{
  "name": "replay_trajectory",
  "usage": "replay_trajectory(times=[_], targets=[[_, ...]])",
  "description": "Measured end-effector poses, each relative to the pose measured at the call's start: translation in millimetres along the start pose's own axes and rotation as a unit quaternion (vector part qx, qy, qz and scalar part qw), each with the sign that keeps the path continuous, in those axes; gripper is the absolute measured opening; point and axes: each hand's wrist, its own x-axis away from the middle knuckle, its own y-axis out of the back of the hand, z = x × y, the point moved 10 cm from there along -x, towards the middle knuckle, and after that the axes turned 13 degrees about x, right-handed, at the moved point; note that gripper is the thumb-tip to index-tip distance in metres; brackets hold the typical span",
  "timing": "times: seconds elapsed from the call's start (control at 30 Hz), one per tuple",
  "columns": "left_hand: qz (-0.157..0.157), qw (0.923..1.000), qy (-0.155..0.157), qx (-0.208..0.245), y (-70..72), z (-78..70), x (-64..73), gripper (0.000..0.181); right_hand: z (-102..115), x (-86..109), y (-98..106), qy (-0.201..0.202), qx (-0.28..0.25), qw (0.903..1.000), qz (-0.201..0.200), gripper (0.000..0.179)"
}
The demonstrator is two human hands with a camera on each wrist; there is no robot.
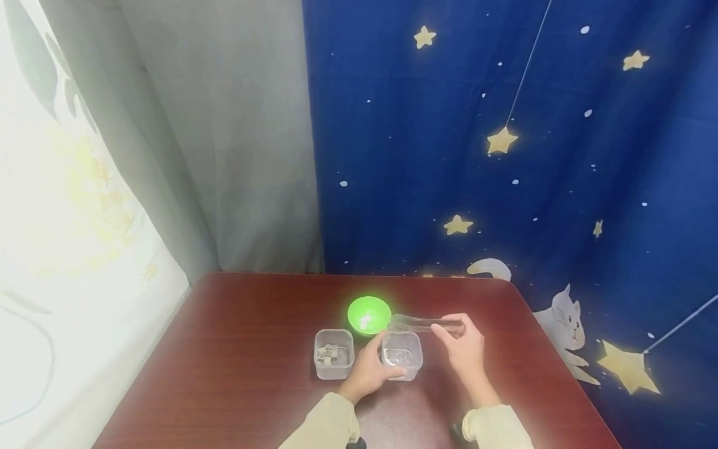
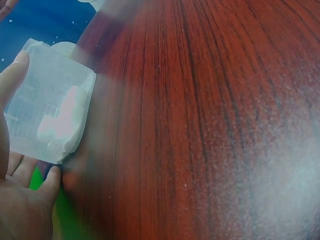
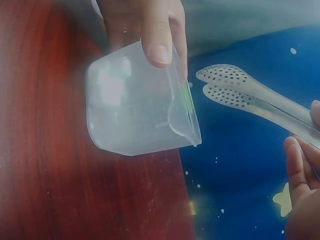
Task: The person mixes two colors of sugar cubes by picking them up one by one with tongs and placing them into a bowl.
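Observation:
My left hand grips a clear plastic container by its side, with the thumb across the near wall. Seen from the left wrist, the container has a whitish patch low inside. My right hand pinches metal tongs, which point left over the container's far rim. From the right wrist, the tongs show perforated, rounded tips slightly apart, with nothing between them. Just beyond the container stands a green bowl holding small white pieces.
A second clear container, with several small pale cubes inside, stands left of my left hand. All of it is on a reddish-brown wooden table. A blue star-patterned curtain and a grey curtain hang behind.

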Motion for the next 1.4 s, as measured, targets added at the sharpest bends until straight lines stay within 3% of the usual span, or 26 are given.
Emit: replay_trajectory(times=[0.2, 0.43, 0.73, 0.97, 1.4], targets=[[0.003, 1.0000, 0.001, 0.006, 0.3, 3.5, -0.6, 0.095, -2, 5.0, 2, 0.000, -0.008, 1.0000, 0.001, 0.023], [0.003, 1.0000, 0.004, -0.005, -0.1, 3.2, 0.6, 0.096, -53, 5.4, -14, -0.010, 0.002, 0.9999, 0.009, 0.026], [-0.005, 0.9999, 0.006, -0.010, 1.0, 5.1, -0.6, 0.095, -57, 13.0, -23, -0.003, 0.015, 0.9992, 0.038, 0.027], [-0.003, 0.9998, -0.015, -0.008, 1.7, 0.5, -1.6, 0.094, -60, 13.7, -31, 0.010, 0.028, 0.9985, 0.047, 0.027], [0.003, 0.9998, -0.006, -0.016, 0.8, 4.4, -1.9, 0.094, -65, 6.7, -37, 0.018, 0.012, 0.9977, 0.065, 0.026]])
